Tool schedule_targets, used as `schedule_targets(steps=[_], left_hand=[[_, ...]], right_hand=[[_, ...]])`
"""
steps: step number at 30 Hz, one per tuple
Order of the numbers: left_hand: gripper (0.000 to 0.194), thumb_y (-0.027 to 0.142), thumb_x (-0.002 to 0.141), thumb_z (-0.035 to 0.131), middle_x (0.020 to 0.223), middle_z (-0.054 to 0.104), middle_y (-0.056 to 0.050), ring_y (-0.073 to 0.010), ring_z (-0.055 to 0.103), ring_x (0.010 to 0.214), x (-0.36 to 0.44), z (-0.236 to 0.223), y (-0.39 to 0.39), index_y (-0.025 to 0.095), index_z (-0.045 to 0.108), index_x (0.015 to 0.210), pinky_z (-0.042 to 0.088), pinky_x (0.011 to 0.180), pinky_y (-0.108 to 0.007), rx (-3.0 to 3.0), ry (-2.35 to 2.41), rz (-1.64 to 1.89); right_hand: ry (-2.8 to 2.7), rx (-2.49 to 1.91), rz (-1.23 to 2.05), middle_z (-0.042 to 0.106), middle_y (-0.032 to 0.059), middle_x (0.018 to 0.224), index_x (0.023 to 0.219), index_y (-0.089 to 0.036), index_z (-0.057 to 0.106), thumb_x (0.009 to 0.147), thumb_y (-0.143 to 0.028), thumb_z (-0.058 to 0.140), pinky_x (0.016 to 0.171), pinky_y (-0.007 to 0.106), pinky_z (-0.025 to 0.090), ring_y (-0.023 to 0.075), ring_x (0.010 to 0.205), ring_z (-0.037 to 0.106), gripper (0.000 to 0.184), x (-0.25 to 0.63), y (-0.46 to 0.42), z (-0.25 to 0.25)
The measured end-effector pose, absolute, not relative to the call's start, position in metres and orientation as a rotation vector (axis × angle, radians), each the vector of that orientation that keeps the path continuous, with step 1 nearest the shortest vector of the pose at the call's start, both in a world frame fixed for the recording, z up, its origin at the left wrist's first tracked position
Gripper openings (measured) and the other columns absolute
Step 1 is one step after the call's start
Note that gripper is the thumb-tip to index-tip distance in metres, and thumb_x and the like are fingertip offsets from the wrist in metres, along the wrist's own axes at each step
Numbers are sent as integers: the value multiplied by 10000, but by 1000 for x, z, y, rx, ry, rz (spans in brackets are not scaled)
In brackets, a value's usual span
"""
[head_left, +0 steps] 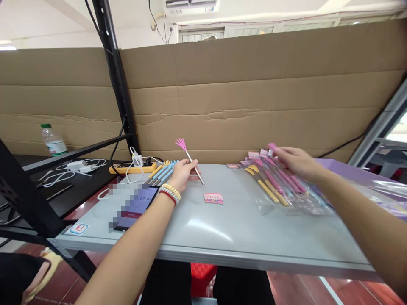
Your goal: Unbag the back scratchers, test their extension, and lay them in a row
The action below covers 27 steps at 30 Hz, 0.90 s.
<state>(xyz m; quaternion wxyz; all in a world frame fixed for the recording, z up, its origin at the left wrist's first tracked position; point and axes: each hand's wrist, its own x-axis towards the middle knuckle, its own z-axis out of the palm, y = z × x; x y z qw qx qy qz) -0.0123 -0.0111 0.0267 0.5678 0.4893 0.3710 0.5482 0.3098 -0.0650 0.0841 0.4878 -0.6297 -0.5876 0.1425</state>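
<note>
My left hand [183, 174] is closed around the metal rod of a back scratcher [181, 144], its pink claw-shaped head up and tilted left. The rod's bare lower end shows beneath my fingers. My right hand [291, 159], slightly blurred, pinches a small pink piece [272, 146] mostly hidden by the fingers. Under it lies a pile of bagged back scratchers [270, 182] with yellow, pink and blue handles and pink cards. A loose pink card [213, 198] rests on the table between my hands. Several blue and yellow back scratchers [163, 171] lie just left of my left hand.
A phone [135, 207] lies on the grey table [241, 250] beside my left forearm. Behind it sits a yellow power strip [135, 168] with white cables. A purple bin [337, 167] stands at right, cardboard [222, 101] behind, and a black metal post [117, 76] at left.
</note>
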Motion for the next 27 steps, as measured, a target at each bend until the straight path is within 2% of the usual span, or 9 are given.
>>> schedule_targets(steps=[5,7,9,11,16,22,27], left_hand=[[178,296,778,645,679,598,-4,-90,566,517,-16,10,1,146,549,769,482,452,-206,1092,867,1427],[171,292,800,625,674,607,0,-89,585,527,-23,8,3,148,531,791,514,515,-222,1033,846,1500],[153,279,834,588,672,617,-2,-95,614,554,-29,9,3,154,501,819,540,589,-248,965,843,1597],[124,261,867,542,680,626,-9,-109,638,579,-33,11,3,161,471,845,552,634,-276,904,862,1676],[94,233,892,507,683,630,-15,-129,665,620,-30,13,0,166,443,881,565,684,-313,884,840,1683],[107,229,891,513,696,644,-35,-161,686,678,-22,12,-8,161,432,882,560,749,-377,942,779,1608],[105,212,891,516,682,643,-20,-149,685,669,-22,10,-9,167,421,882,562,752,-362,984,731,1612]], right_hand=[[-2122,-1513,876,531,4,507,651,-174,628,671,-428,710,407,236,329,93,405,429,268,196,-47,62],[-2149,-1427,891,593,20,572,691,-177,654,647,-335,717,416,233,339,104,433,466,176,172,-35,50],[-2103,-1319,787,605,10,612,821,-193,690,658,-297,694,443,227,338,103,470,467,193,158,-24,37],[-2078,-1220,661,585,-6,629,910,-209,693,724,-341,636,492,227,343,102,522,454,235,150,-18,23],[-2095,-1184,438,493,-23,620,901,-188,658,831,-486,495,536,239,300,103,563,380,347,146,-19,-1],[-1975,-1151,441,457,-30,586,897,-191,630,831,-480,492,531,242,302,112,551,378,327,148,-25,-8],[-1950,-1146,373,491,-20,604,913,-185,625,841,-424,471,546,243,315,115,559,390,294,142,-27,-8]])
